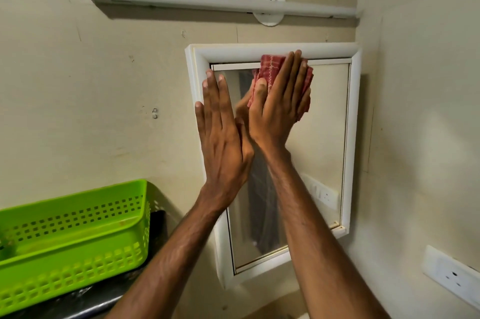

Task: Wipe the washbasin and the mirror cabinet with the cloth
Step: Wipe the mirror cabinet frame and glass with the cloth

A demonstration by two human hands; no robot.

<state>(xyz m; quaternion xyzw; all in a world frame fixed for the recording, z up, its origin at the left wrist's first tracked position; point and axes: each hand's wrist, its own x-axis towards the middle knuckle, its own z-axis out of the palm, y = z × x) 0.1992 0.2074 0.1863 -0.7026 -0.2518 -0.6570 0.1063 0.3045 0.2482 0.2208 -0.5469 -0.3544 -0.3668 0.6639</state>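
On the far wall, in the corner, hangs the mirror cabinet (353, 137) with its white frame, and both hands are on its door. The right hand (279, 108) lies flat on the red checked cloth (271, 65) and presses it against the glass. Its fingers are straight and close together, with the tips reaching the top bar of the frame, and the thumb rests on the left edge of the cloth. The cloth is bunched under this hand at the top of the mirror; it shows above the fingers and on the right side of the palm.

The left hand (223, 134) is just beside the right one, on the left part of the glass near the frame. Its fingers are straight, a little spread, and it holds nothing.

Above the cabinet a long white lamp (181, 3) is fixed on the wall. Low on the left a green plastic basket (78, 227) stands on a dark counter (98, 303). Low on the right wall is a white socket (452, 276).
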